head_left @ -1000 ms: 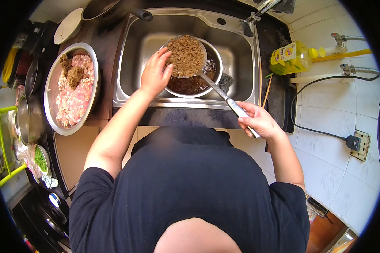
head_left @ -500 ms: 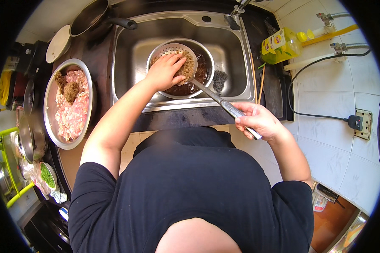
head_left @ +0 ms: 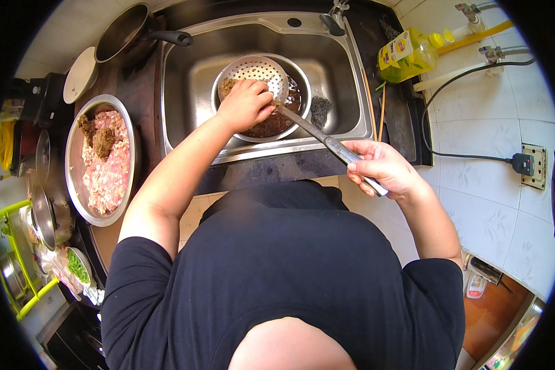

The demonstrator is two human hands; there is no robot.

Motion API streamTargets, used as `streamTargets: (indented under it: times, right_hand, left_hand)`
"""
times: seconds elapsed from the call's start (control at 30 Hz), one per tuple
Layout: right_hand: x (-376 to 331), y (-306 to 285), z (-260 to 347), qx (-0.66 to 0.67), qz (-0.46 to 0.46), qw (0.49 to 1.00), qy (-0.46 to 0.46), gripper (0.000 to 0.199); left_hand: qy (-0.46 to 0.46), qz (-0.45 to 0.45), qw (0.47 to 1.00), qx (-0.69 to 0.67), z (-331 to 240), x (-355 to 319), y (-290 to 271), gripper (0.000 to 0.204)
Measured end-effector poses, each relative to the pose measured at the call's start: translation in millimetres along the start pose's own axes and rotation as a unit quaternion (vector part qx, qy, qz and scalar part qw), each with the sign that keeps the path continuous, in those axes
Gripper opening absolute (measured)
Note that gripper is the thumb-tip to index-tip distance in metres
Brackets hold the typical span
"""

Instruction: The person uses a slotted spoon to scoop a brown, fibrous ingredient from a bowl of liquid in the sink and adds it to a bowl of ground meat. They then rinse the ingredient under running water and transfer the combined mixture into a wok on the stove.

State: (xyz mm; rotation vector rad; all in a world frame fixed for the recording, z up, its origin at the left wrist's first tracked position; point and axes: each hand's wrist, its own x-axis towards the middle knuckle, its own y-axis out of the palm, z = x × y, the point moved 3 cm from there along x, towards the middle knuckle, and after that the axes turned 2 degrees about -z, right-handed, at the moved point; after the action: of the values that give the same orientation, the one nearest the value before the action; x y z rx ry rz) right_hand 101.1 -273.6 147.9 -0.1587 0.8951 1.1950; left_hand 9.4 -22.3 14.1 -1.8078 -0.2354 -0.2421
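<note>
we see the left hand (head_left: 245,103) reaching over the front rim of the steel sink (head_left: 185,80), its fingers curled together and pressed onto brown ground stuff (head_left: 230,86) in a perforated metal skimmer (head_left: 257,69). the skimmer sits tilted over a round steel bowl (head_left: 290,117) of dark liquid that stands in the middle of the sink basin. the right hand (head_left: 379,168) is out past the sink's front edge, fingers clamped around the end of the skimmer's long handle (head_left: 327,140), which runs slantwise from the bowl across the rim. a dark scouring pad (head_left: 319,110) lies in the basin just to the right of the bowl. on the counter left of the sink sits a large steel dish of minced meat (head_left: 105,166), with a dark frying pan (head_left: 123,31) at the far left corner. a yellow bottle (head_left: 407,55) lies on the counter right of the sink, near a pair of chopsticks (head_left: 382,105).
</note>
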Motion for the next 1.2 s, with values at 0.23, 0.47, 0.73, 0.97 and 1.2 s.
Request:
streamTargets:
  times: [0.23,0.47,0.73,0.97,1.2]
  right_hand:
    - [3,-1,-4,-0.045,0.017,0.999,0.007,0.048]
    - [-6,0,4,-0.043,0.008,0.999,0.002,0.044]
    - [-6,5,3,0.003,0.020,1.000,-0.008,0.050]
    - [-4,3,-1,-0.014,0.008,1.000,0.007,0.048]
    - [-7,4,5,0.002,0.003,1.000,0.011,0.038]
  left_hand:
    - [-0.025,0.038,0.999,-0.009,2,-3,9,0.023]
    - [-0.096,-0.039,0.989,0.102,22,-12,-26,0.064]
    - [-0.121,-0.035,0.989,0.080,-7,-4,-20,0.062]
    - [-0.108,0.002,0.994,0.030,-7,-2,-11,0.040]
    - [-0.023,0.070,0.995,0.070,-14,7,-16,0.039]
